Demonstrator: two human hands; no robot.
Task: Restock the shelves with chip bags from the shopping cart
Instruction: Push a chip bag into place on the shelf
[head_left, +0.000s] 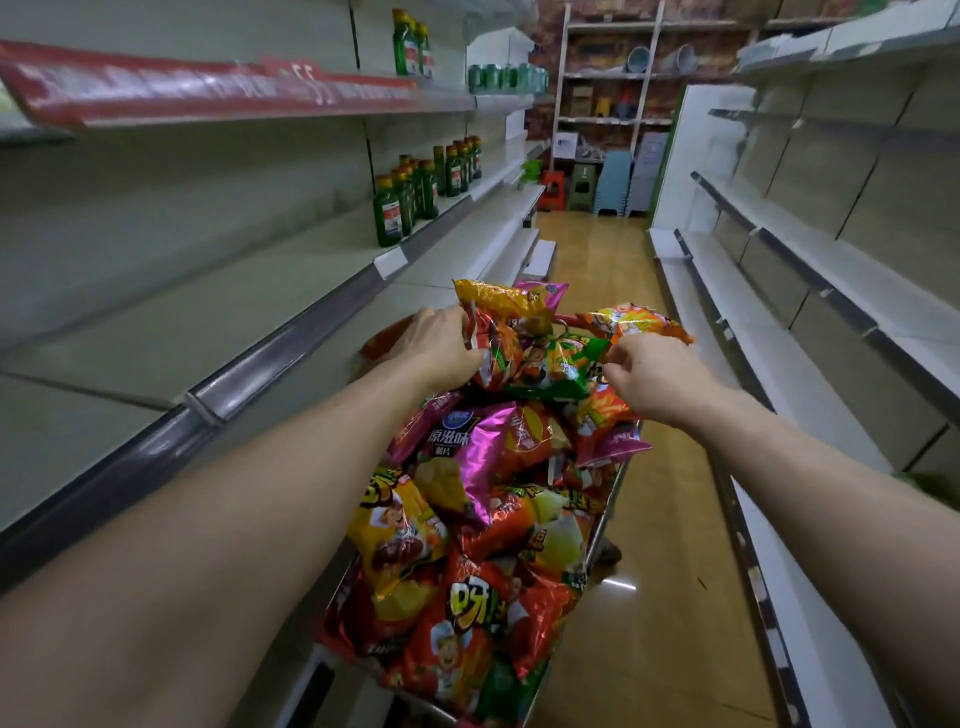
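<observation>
Chip bags (483, 519), glossy multicoloured foil, heaped in wire shopping cart (607, 512) beside bare grey metal shelf (249, 322). Left hand (441, 348) clenches orange-red bag (498, 332); right hand (652, 376) pinches orange bag (641, 321), likely lifting both for shelving.

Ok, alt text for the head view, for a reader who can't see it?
The left hand grips a red-orange chip bag and the right hand pinches an orange bag, atop a shopping cart heaped with chip bags. Green bottles stand on the shelves at left.
</observation>
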